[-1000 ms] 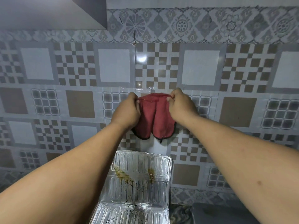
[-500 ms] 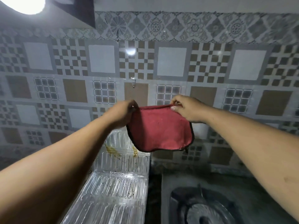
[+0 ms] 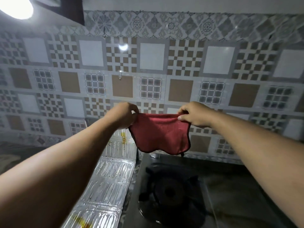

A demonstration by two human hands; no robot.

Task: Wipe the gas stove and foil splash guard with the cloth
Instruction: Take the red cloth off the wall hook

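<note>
Cloth (image 3: 160,134) hangs above dark gas stove (image 3: 171,191) before patterned tile wall (image 3: 151,63).

Wall (image 3: 213,60): tiled in a patchwork of white squares, tan squares, brown checks and grey grids.
Border strip (image 3: 164,25): grey floral tiles along the top of the wall.
Hook (image 3: 120,76): small, clear, stuck to a tan tile.
Lamp (image 3: 14,7): bright, round, upper left corner.
Lamp glare (image 3: 123,46): a white spot on the glossy tiles.

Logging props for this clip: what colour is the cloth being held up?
Red with a dark edge trim: the cloth, seen in the head view.
</note>
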